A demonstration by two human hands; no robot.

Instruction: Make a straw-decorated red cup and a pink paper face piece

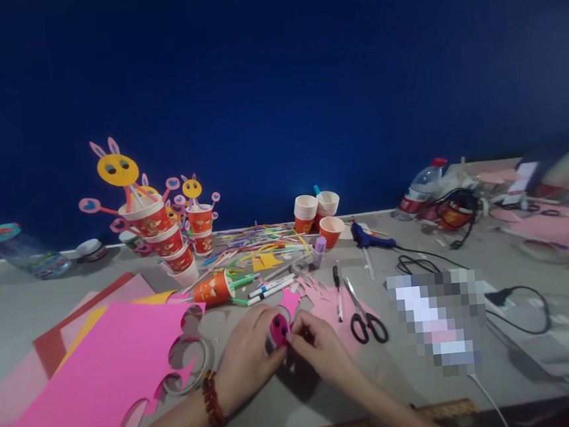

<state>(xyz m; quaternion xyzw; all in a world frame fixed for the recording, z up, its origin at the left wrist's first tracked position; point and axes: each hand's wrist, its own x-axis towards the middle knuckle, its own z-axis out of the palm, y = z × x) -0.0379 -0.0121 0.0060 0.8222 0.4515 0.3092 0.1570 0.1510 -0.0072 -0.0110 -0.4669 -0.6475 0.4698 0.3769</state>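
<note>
My left hand (249, 349) is closed round a small bright pink paper disc (279, 328) with dark oval spots on its face. My right hand (319, 347) pinches at the disc's right edge; whatever tiny piece lies between its fingertips is hidden. Just beyond the hands lies a cut sheet of light pink paper (322, 303). Scissors with black handles (369, 326) and a black pen (338, 292) rest to the right of my right hand. Left of my left hand, bright pink paper (109, 368) with round cut-outs overlaps a roll of tape (205, 363).
Paper-cup figures with yellow faces (118, 169) stand at the back left. An orange cup (211, 287) lies on its side near markers (271, 288) and many coloured sticks. Stacked cups (305, 213), a blue glue gun (373, 237), its cable and a plastic bottle (419, 192) are farther right.
</note>
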